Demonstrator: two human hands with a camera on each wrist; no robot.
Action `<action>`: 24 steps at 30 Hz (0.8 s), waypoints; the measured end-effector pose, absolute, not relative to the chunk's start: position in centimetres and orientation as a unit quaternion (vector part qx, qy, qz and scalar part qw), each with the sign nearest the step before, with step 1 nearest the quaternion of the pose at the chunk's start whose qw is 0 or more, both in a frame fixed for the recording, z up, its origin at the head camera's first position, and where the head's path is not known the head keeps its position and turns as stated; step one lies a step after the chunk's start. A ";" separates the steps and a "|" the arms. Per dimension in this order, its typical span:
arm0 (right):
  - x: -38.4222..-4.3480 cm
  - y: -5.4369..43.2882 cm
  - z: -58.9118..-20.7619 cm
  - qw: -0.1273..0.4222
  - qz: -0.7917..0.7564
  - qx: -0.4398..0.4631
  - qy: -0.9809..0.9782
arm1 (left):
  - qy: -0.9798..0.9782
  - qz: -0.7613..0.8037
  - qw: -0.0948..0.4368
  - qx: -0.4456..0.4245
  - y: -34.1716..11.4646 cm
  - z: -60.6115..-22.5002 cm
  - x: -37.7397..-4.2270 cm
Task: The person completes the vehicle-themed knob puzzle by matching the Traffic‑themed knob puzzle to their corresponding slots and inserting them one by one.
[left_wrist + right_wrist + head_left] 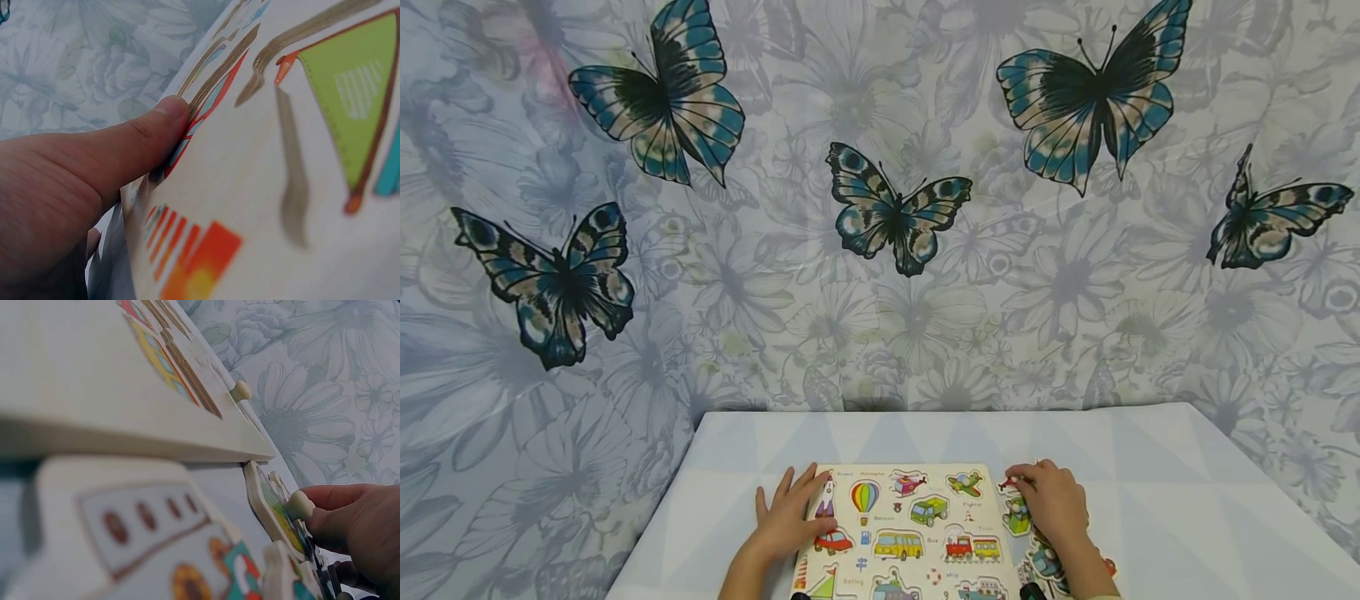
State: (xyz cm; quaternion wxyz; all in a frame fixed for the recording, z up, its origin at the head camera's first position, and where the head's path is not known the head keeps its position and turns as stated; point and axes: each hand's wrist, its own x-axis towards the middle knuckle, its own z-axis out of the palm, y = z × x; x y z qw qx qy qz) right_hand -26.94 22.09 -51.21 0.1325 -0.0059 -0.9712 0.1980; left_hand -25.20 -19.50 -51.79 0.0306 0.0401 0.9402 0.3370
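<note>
A cream wooden puzzle board (917,504) with printed vehicles lies on the table. My left hand (786,521) rests spread over its left edge, the thumb (165,115) lying on the board by the red car picture (833,542). Just beyond the right edge, my right hand (1058,500) pinches a pale wooden knob (300,506) of a puzzle piece between thumb and forefinger. Right at these fingertips is a small red piece (1006,483). A green piece (1017,518) lies beside the hand. In the right wrist view, a ship-like piece (150,519) is close by.
Several loose pieces (1045,562) lie partly under the right forearm. A knob (240,392) stands up at the board's far side. The white table (1165,467) meets a wall covering (925,333) with flowers and butterflies behind it.
</note>
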 end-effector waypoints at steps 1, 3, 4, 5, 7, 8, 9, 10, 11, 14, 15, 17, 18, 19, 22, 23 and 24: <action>-27.0 22.1 -51.2 0.132 0.197 -0.006 -0.971 | 0.940 0.336 0.031 0.039 -19.5 -51.8 -25.2; -27.0 22.1 -51.2 0.133 0.195 -0.007 -0.972 | 0.941 0.335 0.033 0.038 -19.5 -51.8 -25.1; -27.0 22.0 -51.2 0.135 0.192 -0.007 -0.972 | 0.941 0.335 0.035 0.038 -19.6 -51.8 -25.1; -27.0 22.0 -51.3 0.138 0.190 -0.006 -0.972 | 0.941 0.334 0.036 0.039 -19.6 -51.8 -25.1; -27.0 22.0 -51.3 0.146 0.188 -0.005 -0.971 | 0.940 0.336 0.034 0.042 -19.6 -51.8 -25.1; -27.1 22.0 -51.2 0.151 0.188 -0.004 -0.970 | 0.940 0.338 0.032 0.044 -19.6 -51.8 -25.1; -27.1 22.0 -51.2 0.155 0.188 -0.004 -0.970 | 0.939 0.340 0.030 0.047 -19.6 -51.8 -25.1; -27.0 22.0 -51.2 0.158 0.190 -0.003 -0.969 | 0.938 0.341 0.028 0.049 -19.6 -51.9 -25.1; -27.0 22.0 -51.1 0.160 0.192 -0.002 -0.968 | 0.938 0.342 0.026 0.050 -19.6 -51.9 -25.1; -26.9 21.9 -50.7 0.154 0.202 -0.004 -0.967 | 0.937 0.344 0.026 0.051 -19.6 -51.9 -25.2; -26.9 21.9 -50.6 0.153 0.205 -0.005 -0.967 | 0.937 0.344 0.027 0.050 -19.6 -51.9 -25.2; -26.9 21.8 -50.4 0.148 0.212 -0.007 -0.966 | 0.937 0.345 0.028 0.049 -19.7 -51.9 -25.2; -26.8 21.8 -50.3 0.145 0.216 -0.008 -0.966 | 0.937 0.345 0.029 0.049 -19.6 -51.8 -25.2; -26.8 21.8 -50.3 0.142 0.219 -0.010 -0.965 | 0.937 0.346 0.029 0.048 -19.6 -51.8 -25.2; -26.7 21.7 -50.0 0.138 0.223 -0.012 -0.965 | 0.937 0.345 0.029 0.047 -19.6 -51.8 -25.1; -26.7 21.6 -50.0 0.138 0.222 -0.012 -0.965 | 0.937 0.344 0.029 0.047 -19.6 -51.8 -25.1; -26.6 21.6 -49.9 0.139 0.222 -0.013 -0.965 | 0.938 0.343 0.030 0.047 -19.6 -51.8 -25.1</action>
